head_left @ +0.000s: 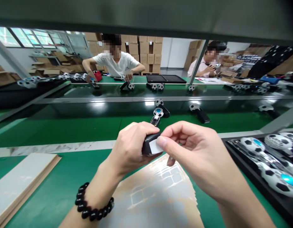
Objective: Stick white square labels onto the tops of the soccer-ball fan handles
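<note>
My left hand (129, 148) grips a black rectangular handle-like part (148, 143) from the near side, above the green bench. A white label (156, 146) lies on the end of that part. My right hand (191, 152) pinches the label, its thumb pressing on the white face. Below my hands lies a sheet of pale stickers on tan backing (152, 198), partly hidden by them. A black bead bracelet (93, 204) circles my left wrist.
A black tray (263, 193) of football-patterned devices (281, 180) stands at the right. A stack of boards (20, 186) lies at the left. Similar devices (158, 112) sit on a dark conveyor ahead. Beyond it, two co-workers handle items among cardboard boxes.
</note>
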{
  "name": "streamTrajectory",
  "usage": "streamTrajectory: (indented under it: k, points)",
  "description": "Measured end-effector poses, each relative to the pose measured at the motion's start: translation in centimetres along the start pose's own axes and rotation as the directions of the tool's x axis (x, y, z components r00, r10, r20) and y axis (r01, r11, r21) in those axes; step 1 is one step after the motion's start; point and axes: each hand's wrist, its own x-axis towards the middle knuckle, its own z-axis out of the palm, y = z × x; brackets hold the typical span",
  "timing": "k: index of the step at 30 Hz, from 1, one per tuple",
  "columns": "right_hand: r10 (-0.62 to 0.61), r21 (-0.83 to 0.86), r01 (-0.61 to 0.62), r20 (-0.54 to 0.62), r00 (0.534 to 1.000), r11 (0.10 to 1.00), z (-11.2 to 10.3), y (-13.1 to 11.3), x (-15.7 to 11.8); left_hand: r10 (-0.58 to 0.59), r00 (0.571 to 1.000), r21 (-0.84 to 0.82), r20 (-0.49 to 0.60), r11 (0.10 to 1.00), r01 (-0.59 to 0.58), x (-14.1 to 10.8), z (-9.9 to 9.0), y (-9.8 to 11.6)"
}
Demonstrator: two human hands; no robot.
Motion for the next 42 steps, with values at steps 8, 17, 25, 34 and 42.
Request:
streamTrajectory:
  k: [8, 17, 25, 34, 42]
  points:
    - [-0.020, 0.005, 0.020, -0.028, 0.999, 1.000, 0.3, 0.0, -0.2, 0.001, 1.000, 0.038, -0.010, 0.999, -0.001, 0.1, 0.0, 0.4]
    - [-0.014, 0.006, 0.014, -0.041, 0.999, 1.000, 0.3, -0.3, -0.3, -0.026, 0.999, 0.020, -0.039, 0.999, 0.027, 0.4, 0.0, 0.8]
    - [-0.011, 0.000, 0.011, -0.049, 0.999, 1.000, 0.3, -0.2, -0.3, -0.009, 0.999, 0.046, -0.042, 0.999, 0.011, 0.2, 0.1, 0.7]
    - [-0.036, -0.041, 0.034, -0.050, 0.998, 0.999, 0.6, -0.4, -0.4, -0.010, 0.999, 0.039, -0.045, 0.999, 0.012, 0.1, 0.1, 0.5]
    - [-0.479, -0.736, 0.285, -0.060, 0.876, 0.614, -1.3, -0.2, -1.1, -0.026, 0.997, -0.094, -0.076, 0.995, 0.019, -0.6, 0.8, -0.3]
